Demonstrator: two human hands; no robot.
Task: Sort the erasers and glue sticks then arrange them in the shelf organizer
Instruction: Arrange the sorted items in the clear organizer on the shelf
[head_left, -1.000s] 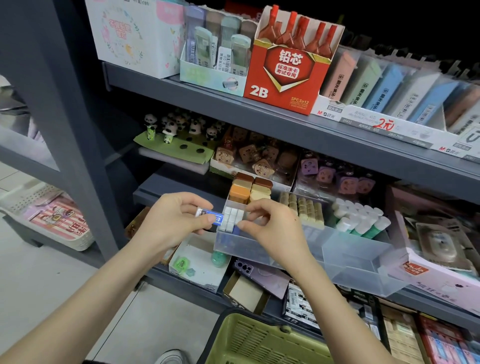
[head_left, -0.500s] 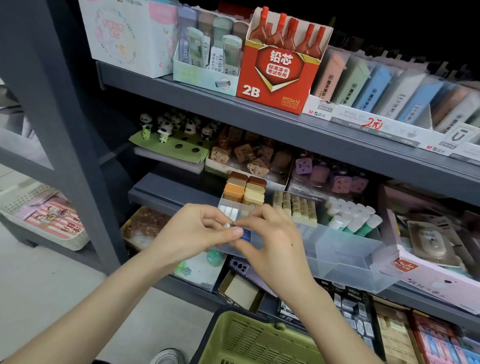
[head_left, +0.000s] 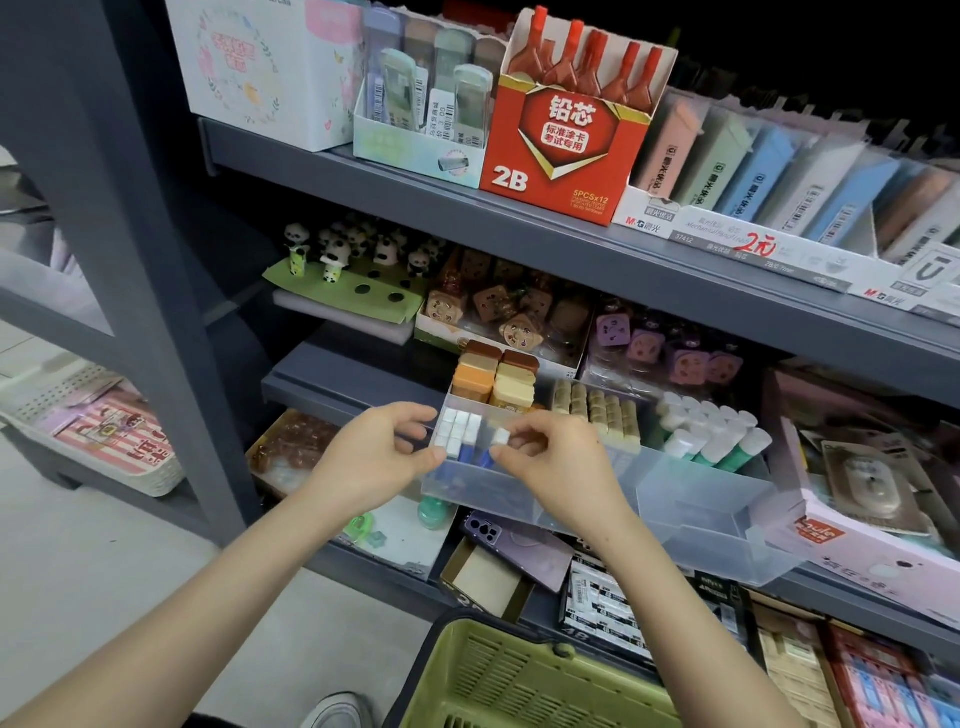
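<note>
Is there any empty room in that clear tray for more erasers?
Yes. The front of the clear tray is bare: ahead of the white erasers, where the right hand pinches one, and the whole front right section ahead of the glue sticks. The back is crowded with brown erasers and beige erasers.

Grey metal shelving (head_left: 571, 249) fills the centre and right of the frame, its upright post (head_left: 140, 260) at left, pale floor (head_left: 78, 561) lower left, and darkness upper right.
</note>
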